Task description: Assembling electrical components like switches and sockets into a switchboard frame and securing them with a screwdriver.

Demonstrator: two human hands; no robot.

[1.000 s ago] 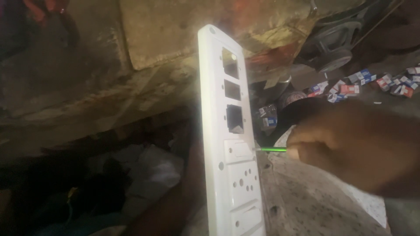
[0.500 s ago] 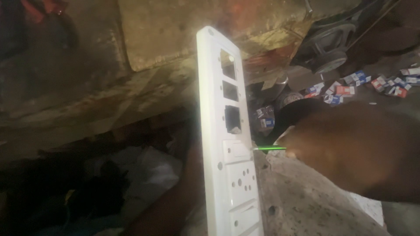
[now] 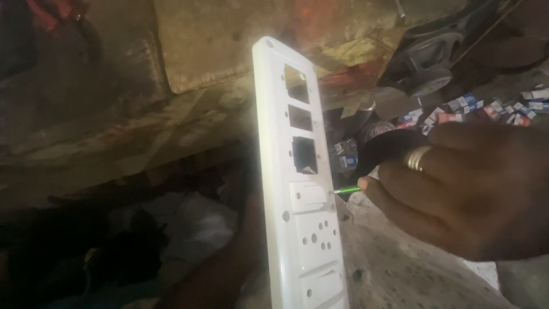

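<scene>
A long white switchboard plate (image 3: 300, 189) stands upright in the middle of the view, with three empty rectangular cut-outs above a fitted switch and a socket. My left hand (image 3: 229, 269) holds it from behind and below; only the dark forearm and wrist show. My right hand (image 3: 463, 189), a ring on one finger, grips a thin green-shafted screwdriver (image 3: 347, 189) whose tip touches the plate's right edge beside the switch.
A worn, stained wooden surface (image 3: 189, 68) fills the background. Several small red, white and blue packets (image 3: 486, 109) lie scattered at the upper right near a dark round machine part (image 3: 423, 74). A rough grey slab (image 3: 394, 269) lies below my right hand.
My right hand with the screwdriver has stayed at the plate's edge, shifting slightly. The plate has barely moved.
</scene>
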